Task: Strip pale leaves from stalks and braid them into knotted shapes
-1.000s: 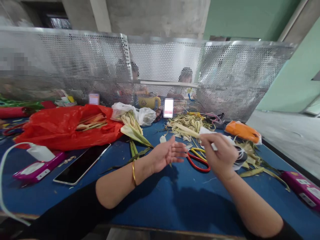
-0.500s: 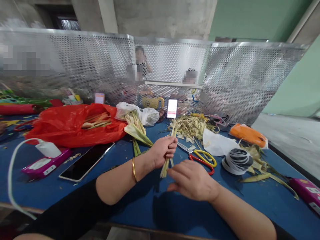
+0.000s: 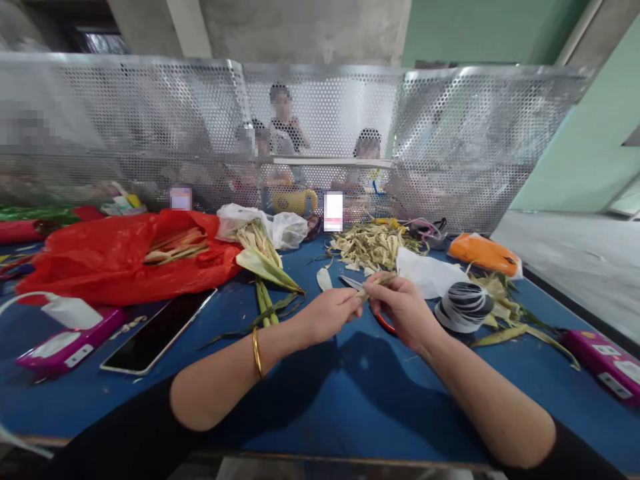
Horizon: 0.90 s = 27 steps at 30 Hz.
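A small bundle of pale dry strips point(image 3: 373, 285) lies slantwise between my two hands. My left hand point(image 3: 333, 313) has its fingers closed round the lower left end. At the upper right end, my right hand point(image 3: 397, 307) pinches the same bundle. Behind my right hand are the scissors point(image 3: 385, 325), with part of a red handle and the blades showing. A pile of dry husk strips point(image 3: 373, 247) sits beyond my hands, and a white sheet point(image 3: 430, 273) lies to its right.
On the blue table point(image 3: 310, 407), a phone point(image 3: 160, 333), a red plastic bag point(image 3: 105, 250) and a purple power strip point(image 3: 70, 340) lie left. A spool point(image 3: 463, 307) and an orange packet point(image 3: 485, 255) stand right. People sit behind a perforated metal screen point(image 3: 320, 107).
The bundle has turned from near upright to slanting right. My right hand has moved up and taken hold of its upper end. The view has shifted slightly.
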Tool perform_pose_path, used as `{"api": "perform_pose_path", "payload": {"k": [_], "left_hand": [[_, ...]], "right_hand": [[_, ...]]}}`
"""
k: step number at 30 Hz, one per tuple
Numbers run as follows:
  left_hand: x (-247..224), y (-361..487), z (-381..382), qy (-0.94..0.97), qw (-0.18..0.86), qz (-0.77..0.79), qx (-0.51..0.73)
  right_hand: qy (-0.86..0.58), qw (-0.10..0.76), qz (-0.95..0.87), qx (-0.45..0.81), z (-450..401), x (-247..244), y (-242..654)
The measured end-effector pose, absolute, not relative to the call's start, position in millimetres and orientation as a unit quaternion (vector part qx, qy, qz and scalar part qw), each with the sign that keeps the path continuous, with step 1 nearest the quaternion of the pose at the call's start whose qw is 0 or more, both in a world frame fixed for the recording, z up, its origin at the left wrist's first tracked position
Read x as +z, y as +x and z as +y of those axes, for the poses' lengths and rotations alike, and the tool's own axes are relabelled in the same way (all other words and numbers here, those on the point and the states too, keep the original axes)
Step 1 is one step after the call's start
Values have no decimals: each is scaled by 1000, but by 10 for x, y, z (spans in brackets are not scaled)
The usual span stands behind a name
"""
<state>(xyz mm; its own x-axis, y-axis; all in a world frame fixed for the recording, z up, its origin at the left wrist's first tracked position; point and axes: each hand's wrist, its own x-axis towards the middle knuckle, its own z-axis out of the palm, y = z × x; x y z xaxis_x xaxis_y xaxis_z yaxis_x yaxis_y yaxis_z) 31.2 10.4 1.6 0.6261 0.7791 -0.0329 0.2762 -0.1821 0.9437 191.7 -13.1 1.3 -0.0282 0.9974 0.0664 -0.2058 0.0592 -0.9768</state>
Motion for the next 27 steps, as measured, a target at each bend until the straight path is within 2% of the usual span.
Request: {"api": "perform_pose_path", "payload": {"k": [4,11,19,22,24,26,27], "left_hand": [[53,290,134,749,512,351,229],[61,302,63,814,349,373,277],[81,274,68,851,278,358,268],[92,262,81,830,326,361,273],[100,255,102,776,420,378,280],[119,250,126,685,540,400,281],[134,247,138,635,593,407,282]], "right_hand": [[-438,561,-459,533,-139,46,1935],[-433,549,-499,512,-131,3,1900],[-446,541,-515,493,-134,-16,1916],[-450,516,-535,494,-101,11,1965],[-480,475,-577,459,-71,67,2050],[-560,384,-653,335,-46,130,2158],[-611,305,-693,231,-36,153,2209]]}}
